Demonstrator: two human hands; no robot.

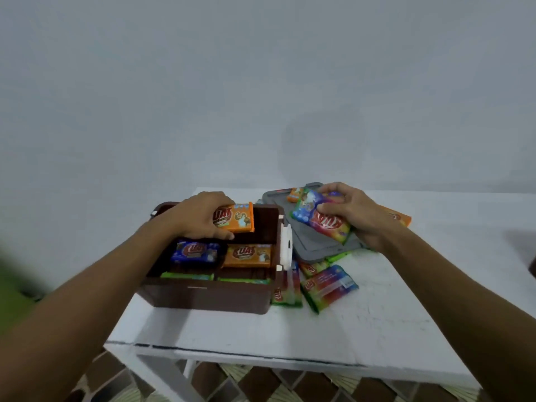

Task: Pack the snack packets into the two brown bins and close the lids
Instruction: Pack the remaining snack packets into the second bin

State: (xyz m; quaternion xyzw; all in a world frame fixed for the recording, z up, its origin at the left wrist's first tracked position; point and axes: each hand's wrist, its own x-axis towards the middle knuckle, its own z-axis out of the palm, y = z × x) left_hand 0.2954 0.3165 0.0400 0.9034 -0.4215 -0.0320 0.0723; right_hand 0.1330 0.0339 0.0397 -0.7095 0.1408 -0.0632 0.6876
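The brown bin [208, 295] is part-filled, grey lid [313, 245] off: left grip [200, 216] holds an orange packet [237, 220] over it, right grip [356, 216] clutches a rainbow packet [324, 224], loose packets [327, 285] remain.

Brown bin [203, 297], grey lid [316, 245], orange packet [239, 217]

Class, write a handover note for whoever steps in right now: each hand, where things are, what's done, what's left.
Left hand holds an orange packet over the open brown bin.
Right hand grips a rainbow packet above the grey lid on the white table.
Done: several packets lie in the bin.
Left: place both held packets, pack the loose packets beside the bin, close the lid. Only one bin is in view.
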